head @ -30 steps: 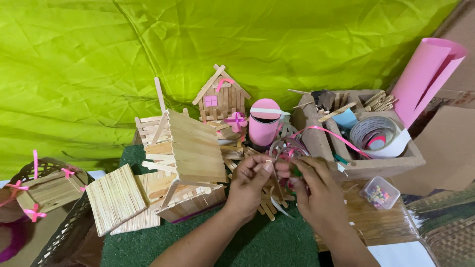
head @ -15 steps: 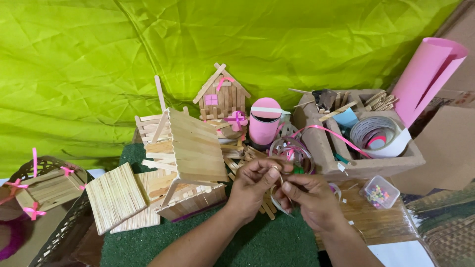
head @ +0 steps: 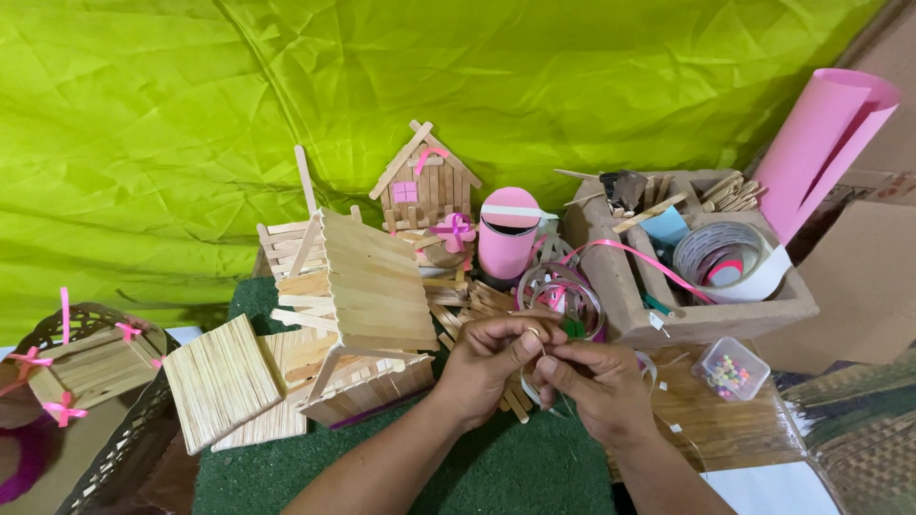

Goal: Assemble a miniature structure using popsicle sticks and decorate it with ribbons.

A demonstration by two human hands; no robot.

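Pinched together at lower centre, the left hand (head: 491, 358) and right hand (head: 593, 381) grip a thin ribbon strip (head: 536, 336), close for fine fingertip control, below the ribbon coil (head: 561, 291).

Stick house (head: 358, 286) left, box (head: 687, 315) right; green mat (head: 515, 472) open.

The stick house (head: 358, 315) by my left hand (head: 491, 367) is bare, pale wood with a matt, slightly rough grain, and so are the flat stick panel (head: 221, 381) and the small gabled house (head: 426, 186). Under my right hand (head: 596, 386) the green mat (head: 496, 472) looks fuzzy like felt. The ribbon coil (head: 563, 291) is smooth and faintly glossy. The tray (head: 706, 319) is dull brown cardboard, the pink roll (head: 825, 143) matt paper, the bead box (head: 730, 367) clear shiny plastic, the backdrop (head: 239, 105) creased green cloth.
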